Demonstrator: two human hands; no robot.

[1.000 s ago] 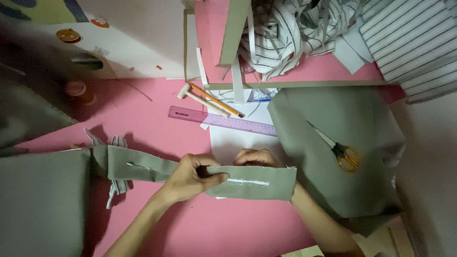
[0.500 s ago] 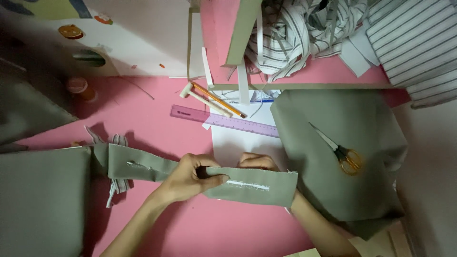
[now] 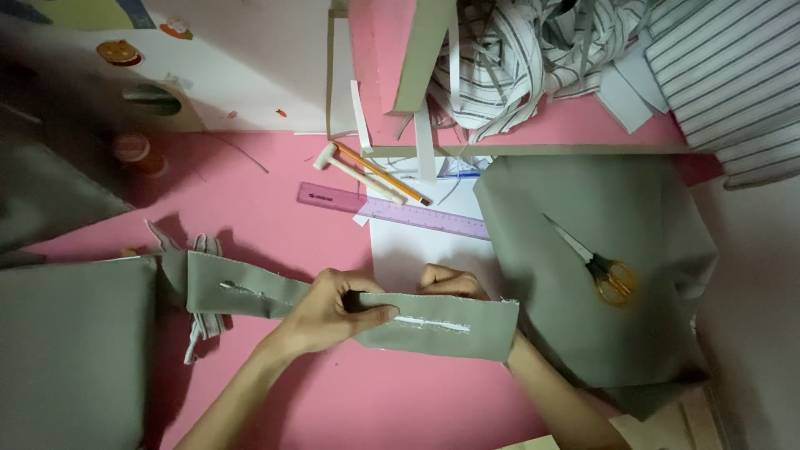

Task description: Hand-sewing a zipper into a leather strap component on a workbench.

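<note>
A long grey-green fabric strip point(image 3: 250, 292) with two pale slits lies across the pink surface. My left hand point(image 3: 329, 312) pinches its top edge near the middle, thumb laid over the cloth. Behind the strip, my right hand point(image 3: 450, 282) grips the same edge; its fingers are partly hidden by the cloth. The right forearm passes under the strip's right end.
A purple ruler point(image 3: 392, 210), a pencil point(image 3: 383, 173) and a small white tool lie just beyond my hands. Scissors point(image 3: 600, 265) with yellow handles rest on a large grey cloth point(image 3: 608, 317) at right. Another grey piece point(image 3: 67, 350) lies left. Striped fabric scraps point(image 3: 533, 50) pile up top right.
Both hands stay on the strip in nearly the same grip. The view has shifted slightly; nothing else has moved.
</note>
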